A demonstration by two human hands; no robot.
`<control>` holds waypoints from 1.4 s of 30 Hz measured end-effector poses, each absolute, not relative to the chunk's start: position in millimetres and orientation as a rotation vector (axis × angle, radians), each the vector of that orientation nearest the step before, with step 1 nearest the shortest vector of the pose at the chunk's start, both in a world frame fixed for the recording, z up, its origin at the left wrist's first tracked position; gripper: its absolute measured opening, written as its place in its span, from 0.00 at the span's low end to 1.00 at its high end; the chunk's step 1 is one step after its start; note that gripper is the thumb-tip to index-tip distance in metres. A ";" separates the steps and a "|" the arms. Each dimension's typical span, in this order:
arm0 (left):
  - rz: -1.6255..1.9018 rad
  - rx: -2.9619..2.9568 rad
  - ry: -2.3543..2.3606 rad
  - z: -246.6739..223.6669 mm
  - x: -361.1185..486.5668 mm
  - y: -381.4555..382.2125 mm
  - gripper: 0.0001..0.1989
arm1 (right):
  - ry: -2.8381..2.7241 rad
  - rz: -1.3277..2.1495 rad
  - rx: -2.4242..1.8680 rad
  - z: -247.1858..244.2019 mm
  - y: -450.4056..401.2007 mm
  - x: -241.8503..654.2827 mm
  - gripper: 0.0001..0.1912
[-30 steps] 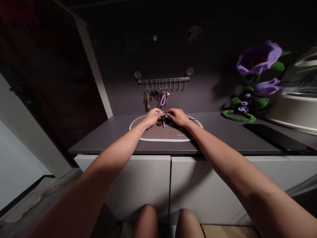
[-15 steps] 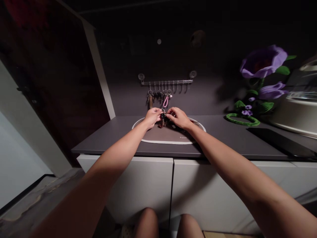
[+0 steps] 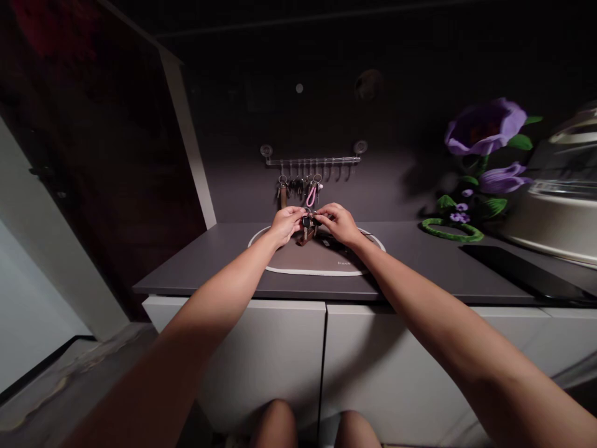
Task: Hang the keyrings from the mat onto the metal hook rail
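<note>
Against the dark wall [image 3: 233, 193] sits a grey counter [image 3: 186, 264] with an oval, pale-rimmed mat [image 3: 298, 260] on it. Above the mat's middle, a key bunch [image 3: 306, 225] hangs between the two hands, its ring uppermost. The long axis of its clearest key runs nearly upright, black head at the top and metal blade pointing down toward the mat. A brown piece [image 3: 305, 239] slants just below; whether it is joined to the bunch, I cannot tell. The left hand [image 3: 286, 225] pinches the ring from one side, fingertips close together; the right hand [image 3: 339, 223] pinches at the other side, fingers bent. Behind them, a clear hook rail [image 3: 312, 162] runs level, with other keys, a brown strap [image 3: 283, 195] and a pink loop [image 3: 311, 196] hanging downward.
</note>
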State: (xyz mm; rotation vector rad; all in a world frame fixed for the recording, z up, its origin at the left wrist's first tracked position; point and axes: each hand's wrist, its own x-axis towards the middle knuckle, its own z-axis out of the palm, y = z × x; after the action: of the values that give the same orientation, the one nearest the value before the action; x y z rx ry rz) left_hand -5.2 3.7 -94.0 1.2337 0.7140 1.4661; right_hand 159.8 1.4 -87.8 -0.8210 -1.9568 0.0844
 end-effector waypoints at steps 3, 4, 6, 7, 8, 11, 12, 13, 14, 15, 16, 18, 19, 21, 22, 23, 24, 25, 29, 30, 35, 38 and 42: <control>1.449 1.244 0.703 -94.3 -5.2 3.7 0.06 | -1.885 0.150 -0.812 -87.3 3.3 161.3 0.08; 1.444 1.242 0.702 -94.2 -5.0 3.2 0.06 | -1.864 0.177 -0.802 -87.4 4.4 161.7 0.08; 1.436 1.240 0.696 -93.9 -4.4 1.5 0.06 | -1.824 0.238 -0.772 -87.6 6.4 162.3 0.09; 1.431 1.243 0.689 -93.7 -4.1 0.5 0.06 | -1.804 0.271 -0.756 -87.7 7.2 162.3 0.09; 1.423 1.247 0.679 -93.5 -3.8 -0.6 0.06 | -1.784 0.305 -0.746 -87.7 7.8 162.2 0.10; 1.393 1.259 0.661 -93.1 -2.8 -3.7 0.06 | -1.721 0.436 -0.744 -87.4 7.6 160.9 0.12; 1.386 1.260 0.661 -92.9 -2.5 -4.4 0.06 | -1.703 0.495 -0.748 -87.2 7.1 160.3 0.12; 1.382 1.260 0.664 -92.8 -2.1 -5.0 0.06 | -1.688 0.556 -0.752 -87.0 6.4 159.8 0.13; 1.379 1.261 0.669 -92.7 -1.8 -5.4 0.06 | -1.673 0.611 -0.754 -86.9 5.6 159.4 0.13; 1.375 1.265 0.673 -92.6 -1.6 -5.6 0.07 | -1.660 0.655 -0.755 -86.8 5.0 159.1 0.14; 1.369 1.273 0.677 -92.6 -1.3 -5.7 0.07 | -1.649 0.687 -0.754 -86.7 4.4 159.0 0.14; 1.351 1.292 0.682 -93.1 -1.0 -5.3 0.09 | -1.629 0.717 -0.747 -86.7 3.8 159.2 0.14; 1.342 1.302 0.686 -93.5 -0.9 -5.1 0.10 | -1.624 0.727 -0.741 -86.7 3.7 159.4 0.14; 1.325 1.319 0.702 -94.4 -0.8 -4.6 0.12 | -1.619 0.746 -0.732 -86.9 3.5 159.8 0.14; 1.317 1.328 0.714 -94.8 -0.7 -4.5 0.12 | -1.615 0.756 -0.727 -87.0 3.4 160.0 0.15; 1.310 1.336 0.727 -95.3 -0.6 -4.5 0.13 | -1.610 0.768 -0.722 -87.0 3.2 160.1 0.15; 1.305 1.344 0.733 -95.6 -0.4 -4.7 0.13 | -1.604 0.783 -0.717 -87.0 2.7 160.1 0.16; 1.298 1.354 0.734 -95.8 -0.2 -5.0 0.14 | -1.598 0.801 -0.716 -86.8 2.1 160.1 0.16; 1.295 1.391 0.734 -96.0 1.4 -7.0 0.16 | -1.553 0.867 -0.735 -85.3 -2.4 159.1 0.16; 1.296 1.394 0.737 -95.8 1.9 -7.6 0.17 | -1.537 0.878 -0.737 -84.8 -3.6 158.6 0.16; 1.322 1.381 0.754 -95.4 4.0 -8.9 0.19 | -1.457 0.925 -0.708 -82.0 -4.8 155.6 0.16; 1.350 1.404 0.746 -97.3 3.5 -5.4 0.18 | -1.401 0.969 -0.657 -77.9 -1.3 154.1 0.16; 1.432 1.413 0.800 -101.5 2.4 2.4 0.15 | -1.322 1.005 -0.618 -66.7 4.7 151.7 0.17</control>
State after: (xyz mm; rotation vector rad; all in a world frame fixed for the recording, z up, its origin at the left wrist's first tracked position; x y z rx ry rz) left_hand 2.4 2.4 -101.5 1.4131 0.7999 1.4316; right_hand 151.7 4.7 -66.7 -0.6178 -1.3217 1.0049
